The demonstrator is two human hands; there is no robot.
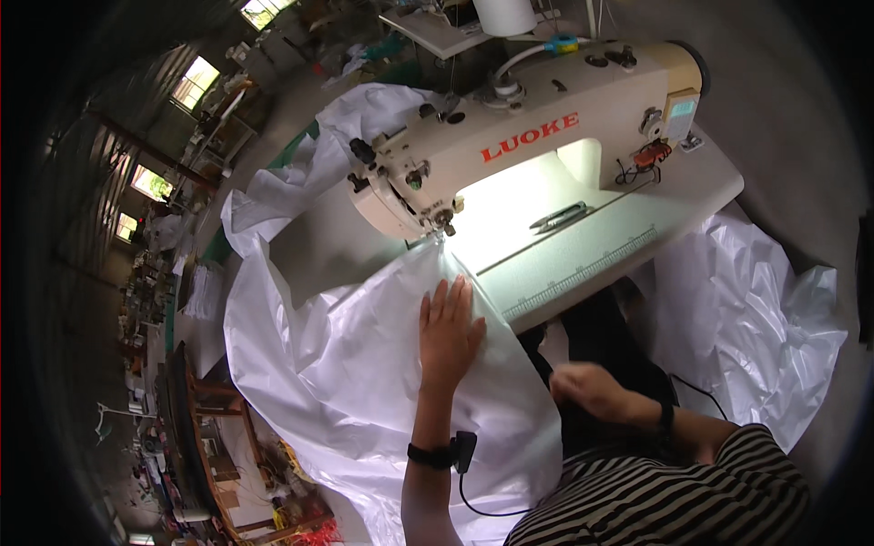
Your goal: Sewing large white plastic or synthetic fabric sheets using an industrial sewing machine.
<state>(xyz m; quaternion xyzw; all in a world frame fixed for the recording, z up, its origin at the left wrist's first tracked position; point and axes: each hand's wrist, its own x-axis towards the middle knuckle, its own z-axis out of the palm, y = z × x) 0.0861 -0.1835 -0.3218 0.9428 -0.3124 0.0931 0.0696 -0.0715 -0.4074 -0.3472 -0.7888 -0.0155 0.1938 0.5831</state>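
A large white, shiny plastic-like sheet (355, 355) drapes over the left part of the sewing machine bed, its top edge under the needle area of a cream sewing machine (537, 109). My left hand (446, 332) lies flat on this sheet just below the presser foot (443, 227), fingers stretched out and close together. Over my lap, my right hand (592, 391) is closed in a fist beside the near edge of the machine table. Whatever those curled fingers may hold is hidden. A lamp lights the bed brightly under the machine arm.
Small metal thread snips (560, 217) lie on the bed, behind a printed ruler strip (592, 268). More white sheeting (746, 318) hangs in a crumpled heap on the right. At the lower left stands a wooden frame (218, 437). A cable runs from my left wristband.
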